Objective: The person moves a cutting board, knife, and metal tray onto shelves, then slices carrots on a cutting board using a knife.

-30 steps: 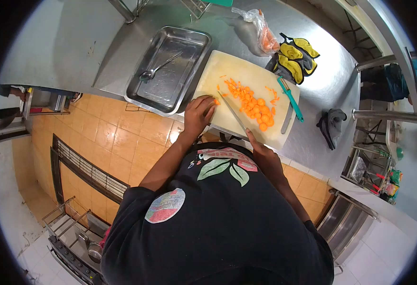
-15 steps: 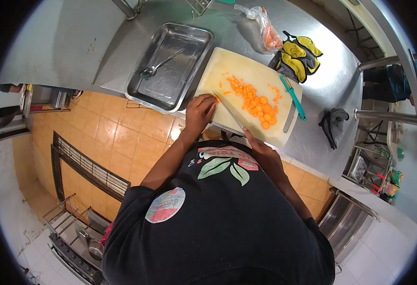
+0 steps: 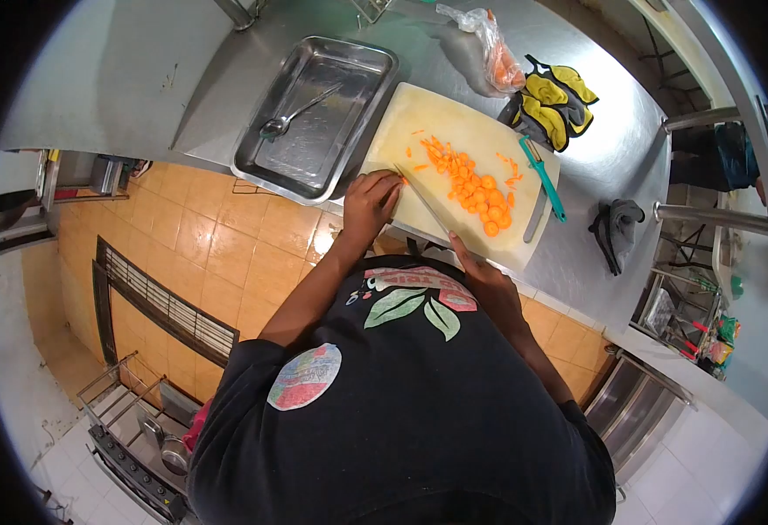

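Observation:
My left hand (image 3: 371, 207) is closed on a small carrot piece (image 3: 403, 181) at the near left edge of the cream cutting board (image 3: 436, 107). My right hand (image 3: 486, 282) grips the handle of a knife (image 3: 427, 206), whose blade slants across the board with its tip beside the carrot piece. Right of the blade lies a heap of orange carrot slices (image 3: 480, 194), with thin bits scattered about. A second blade (image 3: 535, 218) and a green peeler (image 3: 543, 178) rest at the board's right side.
Left of the board stands a metal tray (image 3: 296, 171) with a spoon (image 3: 275, 127) in it. Beyond the board are a plastic bag of carrots (image 3: 499, 63) and a yellow and grey cloth item (image 3: 559, 101). A grey cloth (image 3: 615, 232) lies at the right. Another person (image 3: 734, 157) stands far right.
The knife blade has shifted slightly at the carrot piece, and a small bit now lies apart on the board near its tip. Both hands keep their grips. The view has shifted slightly.

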Demonstrator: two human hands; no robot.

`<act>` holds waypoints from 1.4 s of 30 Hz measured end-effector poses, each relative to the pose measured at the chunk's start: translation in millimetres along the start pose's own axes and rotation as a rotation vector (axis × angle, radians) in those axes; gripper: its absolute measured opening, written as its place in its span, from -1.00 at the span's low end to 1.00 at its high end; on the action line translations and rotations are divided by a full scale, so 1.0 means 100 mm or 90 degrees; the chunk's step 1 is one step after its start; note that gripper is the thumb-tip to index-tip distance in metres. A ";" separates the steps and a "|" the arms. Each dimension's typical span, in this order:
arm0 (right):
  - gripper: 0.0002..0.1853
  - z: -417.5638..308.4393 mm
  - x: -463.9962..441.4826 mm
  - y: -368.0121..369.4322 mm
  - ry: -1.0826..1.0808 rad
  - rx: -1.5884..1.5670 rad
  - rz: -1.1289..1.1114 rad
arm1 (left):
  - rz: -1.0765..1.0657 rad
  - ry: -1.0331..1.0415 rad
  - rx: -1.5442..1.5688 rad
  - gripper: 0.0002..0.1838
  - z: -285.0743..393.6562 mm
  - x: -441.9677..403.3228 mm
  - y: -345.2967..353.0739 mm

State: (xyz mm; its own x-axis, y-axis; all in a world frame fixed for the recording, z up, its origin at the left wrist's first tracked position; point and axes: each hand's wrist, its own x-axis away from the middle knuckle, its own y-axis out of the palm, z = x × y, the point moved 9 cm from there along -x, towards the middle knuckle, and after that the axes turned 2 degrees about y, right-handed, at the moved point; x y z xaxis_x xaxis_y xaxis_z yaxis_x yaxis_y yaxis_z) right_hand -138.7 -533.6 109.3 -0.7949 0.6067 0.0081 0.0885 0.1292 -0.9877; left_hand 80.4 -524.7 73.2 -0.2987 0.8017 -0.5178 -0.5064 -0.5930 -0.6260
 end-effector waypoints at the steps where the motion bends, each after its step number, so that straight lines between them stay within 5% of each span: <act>1: -0.14 0.00 0.00 0.03 -0.006 0.004 0.023 | -0.001 -0.002 -0.003 -0.78 -0.01 0.00 0.01; 8: -0.16 0.04 0.00 0.08 0.004 -0.052 0.010 | 0.001 -0.003 -0.001 -0.79 -0.02 0.01 0.01; 14: -0.17 0.04 -0.01 0.13 0.078 -0.131 -0.141 | -0.001 -0.004 0.000 -0.77 -0.07 0.05 0.05; 26: -0.12 0.01 -0.05 0.19 0.011 -0.050 -0.107 | 0.001 -0.031 0.027 -0.77 -0.06 0.04 0.01; 29: -0.14 0.04 -0.06 0.18 0.003 -0.134 -0.092 | 0.019 -0.045 0.027 -0.76 -0.07 0.01 -0.02; 32: -0.17 0.07 -0.16 -0.09 -0.093 -0.352 0.068 | 0.023 -0.045 0.031 -0.76 -0.05 0.00 -0.03; 35: -0.22 0.21 -0.11 0.16 0.055 -0.539 -0.212 | 0.019 -0.036 0.030 -0.77 -0.07 0.02 -0.01; 38: -0.27 0.27 -0.06 0.28 0.116 -0.502 -0.308 | 0.009 -0.023 0.032 -0.79 -0.07 0.03 0.02; 42: -0.27 0.26 0.00 0.22 0.045 -0.523 -0.190 | 0.005 -0.007 0.020 -0.81 -0.05 0.03 0.02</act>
State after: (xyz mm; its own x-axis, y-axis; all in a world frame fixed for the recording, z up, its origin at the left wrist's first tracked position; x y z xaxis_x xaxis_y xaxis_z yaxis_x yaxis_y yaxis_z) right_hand -152.2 -551.6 83.3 -0.8176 0.5002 0.2850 0.3077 0.7981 -0.5180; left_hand 82.3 -524.0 67.0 -0.3116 0.7981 -0.5158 -0.5289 -0.5966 -0.6036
